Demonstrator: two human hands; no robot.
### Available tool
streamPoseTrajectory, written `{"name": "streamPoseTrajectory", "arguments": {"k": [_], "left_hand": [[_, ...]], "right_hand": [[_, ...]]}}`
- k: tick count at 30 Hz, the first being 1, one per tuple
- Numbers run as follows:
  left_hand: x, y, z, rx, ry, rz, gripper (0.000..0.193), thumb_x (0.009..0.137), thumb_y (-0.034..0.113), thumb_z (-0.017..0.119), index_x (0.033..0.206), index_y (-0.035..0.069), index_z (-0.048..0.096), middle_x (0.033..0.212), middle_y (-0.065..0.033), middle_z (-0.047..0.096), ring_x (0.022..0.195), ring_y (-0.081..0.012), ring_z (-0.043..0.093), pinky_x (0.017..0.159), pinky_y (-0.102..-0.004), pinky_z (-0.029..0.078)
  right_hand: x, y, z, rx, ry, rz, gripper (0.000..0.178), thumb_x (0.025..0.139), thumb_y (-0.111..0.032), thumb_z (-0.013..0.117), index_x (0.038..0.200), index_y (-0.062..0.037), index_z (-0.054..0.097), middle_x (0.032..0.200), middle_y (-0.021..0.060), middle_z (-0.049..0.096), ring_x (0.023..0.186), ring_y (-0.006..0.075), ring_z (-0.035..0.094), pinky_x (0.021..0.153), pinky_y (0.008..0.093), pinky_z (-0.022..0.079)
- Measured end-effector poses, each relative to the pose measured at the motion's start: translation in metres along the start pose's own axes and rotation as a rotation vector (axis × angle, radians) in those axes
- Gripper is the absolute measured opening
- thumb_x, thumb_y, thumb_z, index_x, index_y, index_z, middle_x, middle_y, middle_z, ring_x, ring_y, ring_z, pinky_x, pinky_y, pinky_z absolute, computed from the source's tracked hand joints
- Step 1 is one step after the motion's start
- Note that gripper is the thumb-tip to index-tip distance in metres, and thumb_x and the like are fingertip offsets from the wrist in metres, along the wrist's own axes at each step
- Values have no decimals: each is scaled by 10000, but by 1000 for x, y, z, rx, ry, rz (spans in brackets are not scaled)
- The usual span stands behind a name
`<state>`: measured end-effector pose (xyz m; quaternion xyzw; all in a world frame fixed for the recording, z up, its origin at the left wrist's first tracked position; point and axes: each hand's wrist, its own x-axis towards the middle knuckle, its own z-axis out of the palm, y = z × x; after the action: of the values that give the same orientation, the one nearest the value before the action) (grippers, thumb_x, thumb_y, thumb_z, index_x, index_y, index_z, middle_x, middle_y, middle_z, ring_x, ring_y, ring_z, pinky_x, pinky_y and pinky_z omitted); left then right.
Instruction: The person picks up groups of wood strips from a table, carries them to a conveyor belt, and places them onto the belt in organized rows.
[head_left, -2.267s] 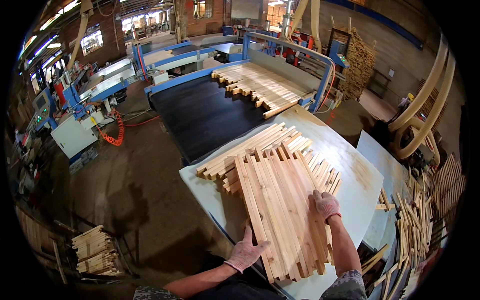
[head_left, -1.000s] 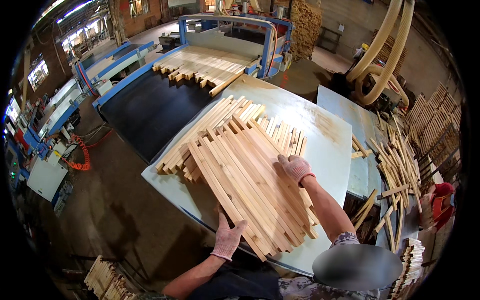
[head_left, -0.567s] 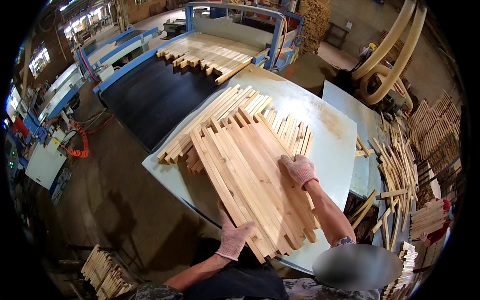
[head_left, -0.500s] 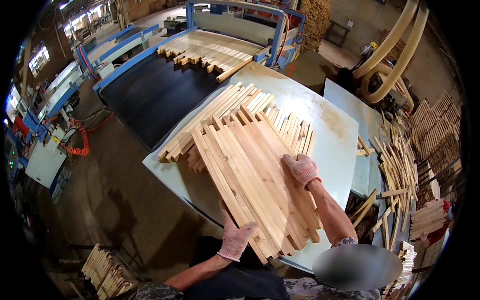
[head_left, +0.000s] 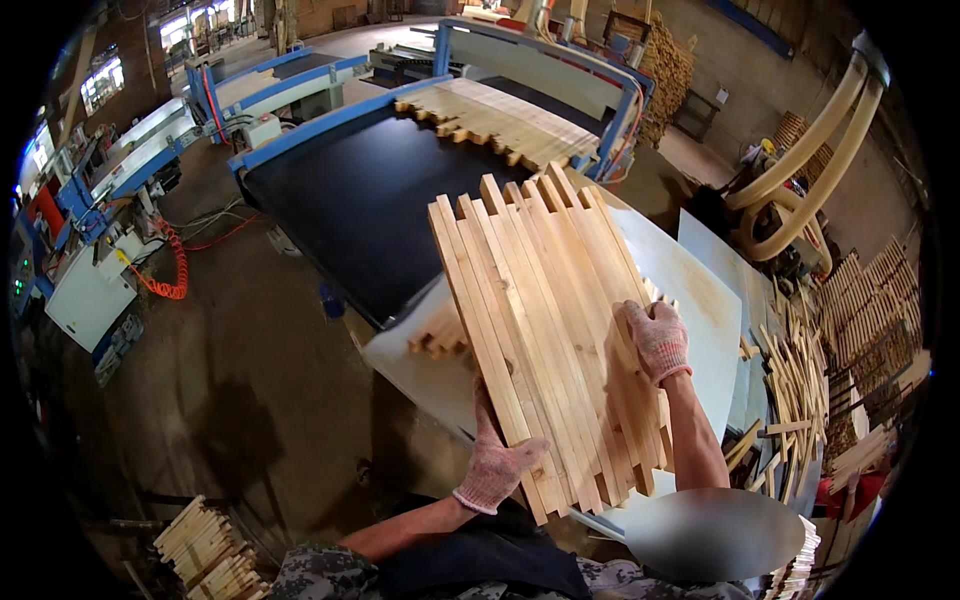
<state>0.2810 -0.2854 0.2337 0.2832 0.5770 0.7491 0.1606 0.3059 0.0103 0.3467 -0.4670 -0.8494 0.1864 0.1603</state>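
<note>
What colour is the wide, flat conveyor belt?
The belt is black, seen best in the head view.

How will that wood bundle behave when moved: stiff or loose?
Individual strips in the wood bundle are probably stiff: they look straight and solid. The bundle may slide apart, since ends are staggered and no strap shows. It's likely awkward one-handed: left hand and right hand grip opposite edges.

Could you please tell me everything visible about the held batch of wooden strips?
The batch of wooden strips forms a flat, pale row with knots and staggered ends. It slants over the table, far end leftward. The left hand grips its lower left edge, the right hand its right edge. Its underside is hidden.
</note>
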Motion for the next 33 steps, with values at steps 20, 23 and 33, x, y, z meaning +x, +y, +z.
{"name": "streamPoseTrajectory", "arguments": {"k": [20, 23, 33], "left_hand": [[153, 85, -300, -103, -46, 127, 1171, 785, -75, 681, 1709, 132, -7, 1554, -144, 442, 1341, -257, 546, 1082, -391, 522], [184, 61, -335, -132, 24, 66, 1130, 762, -64, 670, 1709, 116, 81, 1546, -142, 443, 1361, -278, 521, 1144, -418, 472], [302, 35, -404, 207, 115, 73, 1045, 755, -28, 641, 1694, 58, 190, 1591, -114, 399, 1394, -265, 459, 1187, -395, 392]], "right_hand": [[-42, -280, 114, 622, 85, 110, 518, 860, -455, 786, 960, 46, 701, 800, 130, 716, 712, 215, 675, 667, 380, 544], [-27, -325, 120, 606, -9, 140, 562, 850, -519, 774, 988, 25, 733, 864, 139, 736, 811, 228, 731, 624, 393, 576], [78, -377, 207, 416, 95, 10, 725, 794, -642, 768, 980, 57, 734, 1015, 217, 713, 943, 335, 715, 888, 424, 556]]}}
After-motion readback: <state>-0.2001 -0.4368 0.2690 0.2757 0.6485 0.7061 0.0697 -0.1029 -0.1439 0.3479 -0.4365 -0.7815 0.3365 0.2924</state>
